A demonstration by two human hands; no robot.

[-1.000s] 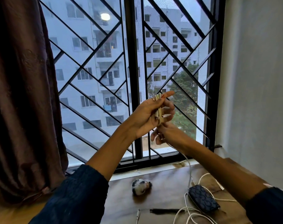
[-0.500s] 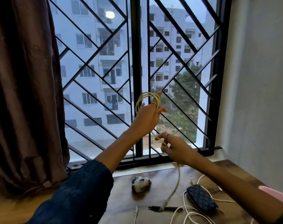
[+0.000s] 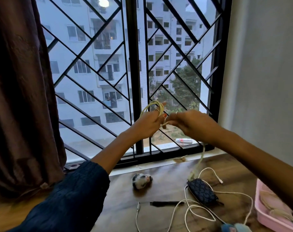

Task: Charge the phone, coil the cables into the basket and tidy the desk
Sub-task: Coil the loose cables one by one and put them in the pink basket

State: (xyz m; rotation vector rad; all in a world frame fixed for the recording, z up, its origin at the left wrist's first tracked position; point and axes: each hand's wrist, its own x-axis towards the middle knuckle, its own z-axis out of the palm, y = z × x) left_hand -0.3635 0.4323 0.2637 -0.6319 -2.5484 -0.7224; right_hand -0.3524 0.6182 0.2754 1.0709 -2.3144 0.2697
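Your left hand (image 3: 148, 125) fingers wear the coiled yellow cable (image 3: 156, 107); right hand (image 3: 190, 124) fingers pinch its tail.

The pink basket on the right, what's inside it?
Inside the pink basket lies a pale, beige bundle of coiled cord. The right forearm covers the basket's far end, and the frame edge cuts off its right side, so anything else there stays hidden.

Dim bluish daylight through the window (image 3: 135, 72); hands motion-blurred, edges bowed.
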